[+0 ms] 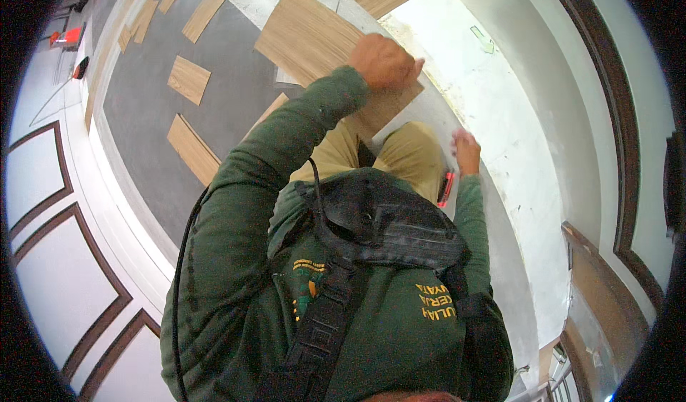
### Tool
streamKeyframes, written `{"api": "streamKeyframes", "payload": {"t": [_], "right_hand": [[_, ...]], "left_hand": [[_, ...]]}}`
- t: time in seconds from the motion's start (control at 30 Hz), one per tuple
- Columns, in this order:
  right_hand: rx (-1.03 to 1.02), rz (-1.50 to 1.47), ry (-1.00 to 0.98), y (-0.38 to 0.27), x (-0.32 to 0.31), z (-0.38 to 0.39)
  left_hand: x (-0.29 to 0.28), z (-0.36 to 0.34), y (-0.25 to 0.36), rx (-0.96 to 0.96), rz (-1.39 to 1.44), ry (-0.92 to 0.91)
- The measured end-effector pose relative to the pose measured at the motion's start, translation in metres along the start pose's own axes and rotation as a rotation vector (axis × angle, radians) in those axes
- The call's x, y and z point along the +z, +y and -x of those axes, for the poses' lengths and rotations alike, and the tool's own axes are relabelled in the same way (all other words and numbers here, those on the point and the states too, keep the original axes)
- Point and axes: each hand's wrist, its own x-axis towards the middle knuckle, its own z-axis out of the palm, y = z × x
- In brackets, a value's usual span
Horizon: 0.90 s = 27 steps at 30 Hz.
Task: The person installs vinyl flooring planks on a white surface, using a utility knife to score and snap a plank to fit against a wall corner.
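Note:
A wide wood-look floor plank [307, 34] lies slanting in front of my knees. My left hand [386, 62] is closed in a fist over the plank's right part; what its fingers hold, if anything, is hidden. Off to the right, beside my knee, my right hand [466, 152] is raised with its fingers curled together. I cannot make out what is in them. A red and black tool [446, 190], its kind unclear, sits between my right knee and right forearm.
Several cut plank pieces [189, 80] are scattered over the dark grey floor [143, 116] at the left. A white strip of floor [500, 102] with dirt marks runs along the curved wall [550, 59] at the right. A red object [68, 36] stands at the far left.

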Motion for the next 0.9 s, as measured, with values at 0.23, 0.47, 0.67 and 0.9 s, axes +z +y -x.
{"api": "streamKeyframes", "payload": {"t": [0.23, 0.47, 0.67, 0.9], "right_hand": [[0.102, -0.929, -0.594, -0.192, 0.010, -0.049], [-0.066, -0.444, -0.424, -0.216, 0.046, -0.054], [-0.034, -0.466, 0.307, -0.151, 0.002, -0.078], [0.127, -0.716, 0.559, -0.119, -0.049, -0.101]], "left_hand": [[0.060, 0.051, 0.043, 0.553, 0.220, -0.268], [0.090, 0.084, 0.060, 0.479, 0.245, -0.374], [0.082, 0.112, 0.020, 0.589, 0.444, -0.251], [0.159, 0.116, -0.096, -0.392, 0.292, -0.120]]}}
